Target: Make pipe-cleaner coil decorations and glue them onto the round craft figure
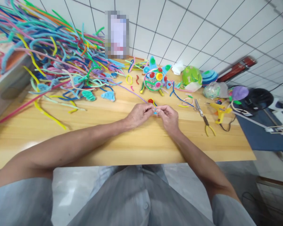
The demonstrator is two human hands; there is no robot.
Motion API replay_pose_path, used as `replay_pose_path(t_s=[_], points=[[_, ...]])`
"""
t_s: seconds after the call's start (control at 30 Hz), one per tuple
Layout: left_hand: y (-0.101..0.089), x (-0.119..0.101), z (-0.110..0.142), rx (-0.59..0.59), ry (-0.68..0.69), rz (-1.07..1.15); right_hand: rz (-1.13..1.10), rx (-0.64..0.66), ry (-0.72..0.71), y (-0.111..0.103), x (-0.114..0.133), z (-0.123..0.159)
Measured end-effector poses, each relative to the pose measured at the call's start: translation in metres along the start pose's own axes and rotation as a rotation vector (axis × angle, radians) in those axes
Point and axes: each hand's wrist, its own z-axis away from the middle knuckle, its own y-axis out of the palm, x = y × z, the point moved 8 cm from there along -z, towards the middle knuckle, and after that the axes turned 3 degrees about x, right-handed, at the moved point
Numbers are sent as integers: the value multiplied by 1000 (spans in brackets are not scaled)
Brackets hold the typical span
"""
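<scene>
Over the wooden table, my left hand (141, 114) and my right hand (168, 116) meet with their fingertips pinched together. Between them shows a small light-blue pipe cleaner piece (155, 111), partly hidden by the fingers. A red disc with a yellow rim (151, 101) sits just beyond the fingertips; whether it is joined to the blue piece I cannot tell. A thin purple pipe cleaner (133, 91) runs from the left toward my left hand. Farther back stands a round figure (153, 81) with blue points, coloured discs and yellow feet.
A large heap of pipe cleaners (68, 59) covers the back left. Scissors (199, 107), yellow-handled pliers (208, 125) and a yellow glue gun (219, 111) lie to the right. Behind them are a green ball (191, 76) and a black round object (260, 98). A tiled wall (179, 28) bounds the back.
</scene>
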Motion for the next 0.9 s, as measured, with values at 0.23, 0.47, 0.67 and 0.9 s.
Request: replay_pose_path(t_s=[0.23, 0.47, 0.67, 0.9], points=[[-8, 3, 4, -163, -48, 147, -3, -1, -99, 0, 14, -4], [-9, 9, 5, -202, -92, 178, 127, 13, -192, 0, 10, -4], [-8, 9, 3, -151, -44, 130, 121, -19, -172, 0, 3, -7], [-6, 11, -2, -146, -117, 123, 41, -13, -113, 1, 1, -9]])
